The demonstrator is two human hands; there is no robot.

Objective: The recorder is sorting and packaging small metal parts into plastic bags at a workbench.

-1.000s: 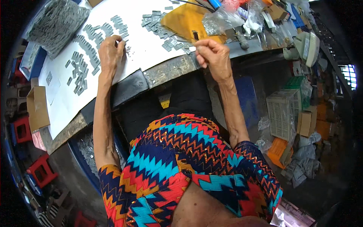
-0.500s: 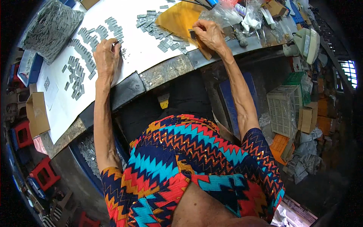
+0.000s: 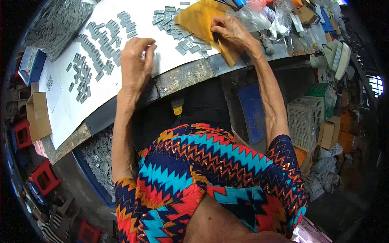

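Observation:
My left hand (image 3: 137,60) is above the white sheet (image 3: 162,65), thumb and forefinger nearly together in a pinch; anything between them is too small to make out. Left of it, small grey rectangular metal pieces (image 3: 91,52) lie in slanting rows. My right hand (image 3: 234,33) pinches a small dark flat piece (image 3: 215,37) over the yellow-brown sheet (image 3: 198,16), which hangs past the table's front edge. A loose heap of similar grey pieces (image 3: 188,44) lies between my hands, partly under that sheet.
A clear bag full of grey pieces (image 3: 56,28) stands at the far left by a blue bin (image 3: 34,67). Plastic bags (image 3: 251,20) clutter the right. An open cardboard box (image 3: 38,115) sits at the left edge. Below the table is a tub of metal parts (image 3: 99,162).
My left hand has moved right, away from the rows, where two or so more pieces now show. My right hand has shifted slightly right in view, still pinching the dark piece.

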